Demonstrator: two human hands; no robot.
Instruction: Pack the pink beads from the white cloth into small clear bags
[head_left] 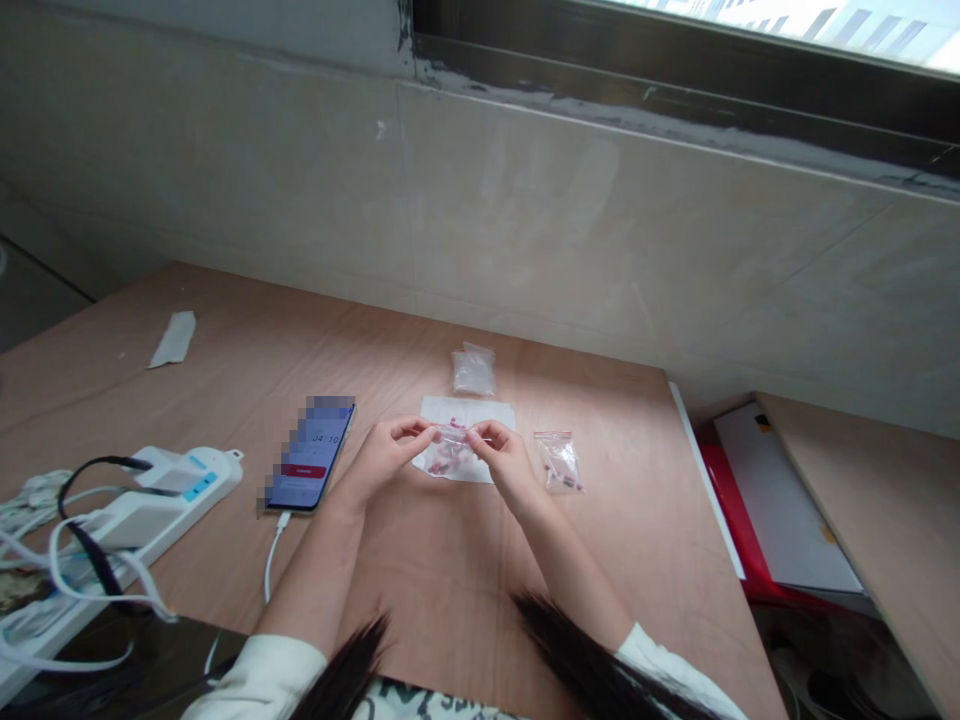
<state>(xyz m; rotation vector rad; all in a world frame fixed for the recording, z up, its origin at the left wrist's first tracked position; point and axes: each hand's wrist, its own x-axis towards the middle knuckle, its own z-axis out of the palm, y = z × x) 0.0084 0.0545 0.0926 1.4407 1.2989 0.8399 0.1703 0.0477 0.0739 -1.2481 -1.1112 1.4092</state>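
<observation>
Between my two hands a small clear zip bag [452,436] is stretched, pinched at its top edge. My left hand [394,445] grips its left end between thumb and fingers, and my right hand [501,455] grips the right end. Beneath it lies a white paper sheet [487,410] with several small red pieces [444,462] on it; some show through or behind the bag, so I cannot tell whether any are inside. Right of my right hand is another clear zip bag [559,462] with a few dark reddish pieces. A stack of clear bags [473,371] lies beyond the sheet.
A phone [311,455] with a lit timer screen and white cable lies left of my left arm. A power strip [180,490] with tangled cords is at the far left. A paper scrap [173,338] sits on the wooden table [420,600]. Folders [780,510] stand beyond its right edge.
</observation>
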